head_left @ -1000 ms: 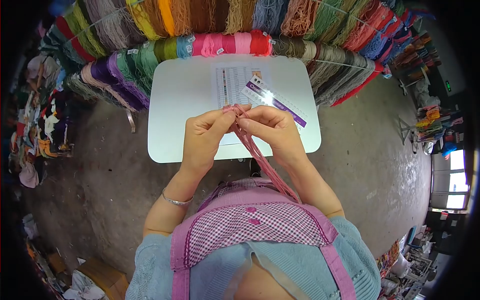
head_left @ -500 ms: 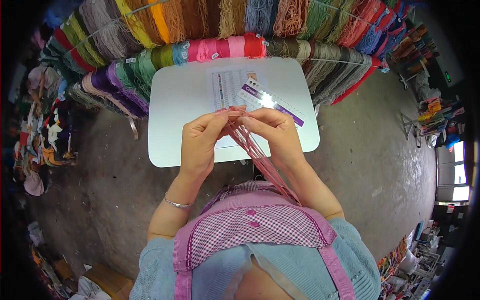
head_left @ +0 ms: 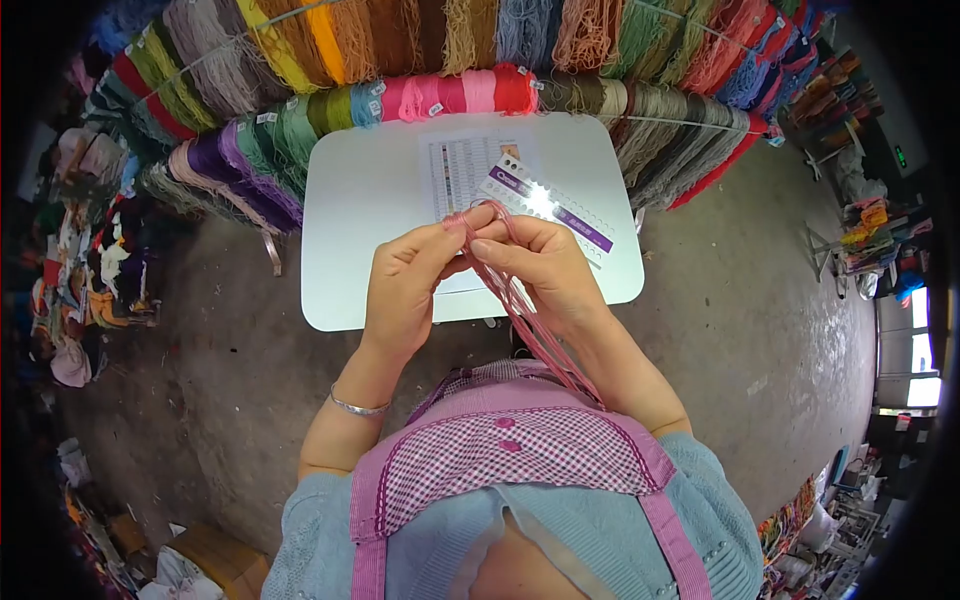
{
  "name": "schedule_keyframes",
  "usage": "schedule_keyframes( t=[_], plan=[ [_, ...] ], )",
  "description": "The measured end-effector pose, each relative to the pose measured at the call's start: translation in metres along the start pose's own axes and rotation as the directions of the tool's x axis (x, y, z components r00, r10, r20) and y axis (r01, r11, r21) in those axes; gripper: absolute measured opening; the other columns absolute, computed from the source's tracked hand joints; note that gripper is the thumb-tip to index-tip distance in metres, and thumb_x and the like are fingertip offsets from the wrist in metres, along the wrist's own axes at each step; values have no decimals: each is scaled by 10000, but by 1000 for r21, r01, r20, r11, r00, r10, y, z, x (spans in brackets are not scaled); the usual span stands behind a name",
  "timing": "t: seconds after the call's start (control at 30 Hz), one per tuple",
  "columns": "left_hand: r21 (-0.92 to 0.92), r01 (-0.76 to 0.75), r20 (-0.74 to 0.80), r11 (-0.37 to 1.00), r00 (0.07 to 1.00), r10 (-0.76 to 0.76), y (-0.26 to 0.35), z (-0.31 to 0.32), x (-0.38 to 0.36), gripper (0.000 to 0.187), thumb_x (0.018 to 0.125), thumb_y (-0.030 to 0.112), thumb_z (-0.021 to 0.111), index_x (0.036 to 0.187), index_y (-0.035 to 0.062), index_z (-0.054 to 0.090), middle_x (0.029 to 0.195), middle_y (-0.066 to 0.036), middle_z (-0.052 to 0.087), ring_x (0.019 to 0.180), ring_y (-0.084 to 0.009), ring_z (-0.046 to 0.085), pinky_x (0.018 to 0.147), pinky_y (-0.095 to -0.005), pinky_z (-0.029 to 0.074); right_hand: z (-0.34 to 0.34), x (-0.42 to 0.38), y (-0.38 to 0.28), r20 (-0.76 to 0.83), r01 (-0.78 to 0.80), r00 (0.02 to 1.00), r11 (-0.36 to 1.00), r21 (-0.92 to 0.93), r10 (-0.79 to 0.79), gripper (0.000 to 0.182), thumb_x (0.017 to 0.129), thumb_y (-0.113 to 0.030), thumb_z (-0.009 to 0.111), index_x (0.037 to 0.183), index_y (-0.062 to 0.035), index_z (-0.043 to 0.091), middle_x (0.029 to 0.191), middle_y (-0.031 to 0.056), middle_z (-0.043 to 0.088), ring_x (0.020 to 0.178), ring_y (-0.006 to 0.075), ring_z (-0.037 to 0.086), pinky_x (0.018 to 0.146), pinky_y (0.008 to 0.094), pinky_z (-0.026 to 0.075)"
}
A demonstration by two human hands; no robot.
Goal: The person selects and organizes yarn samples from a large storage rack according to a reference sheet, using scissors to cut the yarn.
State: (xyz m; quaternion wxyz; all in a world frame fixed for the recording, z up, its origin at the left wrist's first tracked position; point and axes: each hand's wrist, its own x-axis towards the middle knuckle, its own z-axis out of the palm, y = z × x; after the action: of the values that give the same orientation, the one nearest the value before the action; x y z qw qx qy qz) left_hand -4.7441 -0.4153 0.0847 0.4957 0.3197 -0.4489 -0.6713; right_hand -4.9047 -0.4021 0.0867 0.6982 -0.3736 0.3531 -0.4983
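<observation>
A bundle of dusty-pink embroidery thread (head_left: 530,325) hangs from my fingers and trails down to the right, toward my apron. My left hand (head_left: 405,285) pinches its top end between thumb and fingers. Close beside it, my right hand (head_left: 560,270) grips the same strands, and a loop of thread rises over its fingertips. Both hands are held above the near part of a white table (head_left: 340,220). Beyond them lie a printed chart sheet (head_left: 450,160) and a white card with a purple band and punched holes (head_left: 510,180), which shines with glare.
Racks of coloured thread skeins (head_left: 450,95) line the table's far edge, some with small paper tags. Heaps of fabric and thread (head_left: 90,270) stand at the left. A cardboard box (head_left: 215,560) sits on the floor at lower left. More thread racks (head_left: 860,225) stand at the right.
A loop of the pink thread now stands up over my right fingertips, where the strands lay flatter before. My hands stay close together in nearly the same place.
</observation>
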Motion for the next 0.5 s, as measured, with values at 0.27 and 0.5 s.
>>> schedule_keyframes(
  t=[0.27,0.5],
  plan=[
    [-152,39,-2,988,999,-40,1,-4,1,257,930,135,508,1027,-68,633,1070,-155,642,943,-182,628,835,-299,521,-4,-2,-3,-56,-23,998,1000,-10,22,203,808,-70,680,980,33,649,869,60,656,811,109,584,778,257,441],
    [-205,57,-40,977,997,-67,6,0,4,302,955,160,459,1106,-67,589,1113,-164,621,1000,-197,612,833,-308,529,-12,5,6,-47,73,997,981,180,-66,245,880,-149,594,1060,15,615,933,39,639,837,64,557,778,231,435]
  ],
)
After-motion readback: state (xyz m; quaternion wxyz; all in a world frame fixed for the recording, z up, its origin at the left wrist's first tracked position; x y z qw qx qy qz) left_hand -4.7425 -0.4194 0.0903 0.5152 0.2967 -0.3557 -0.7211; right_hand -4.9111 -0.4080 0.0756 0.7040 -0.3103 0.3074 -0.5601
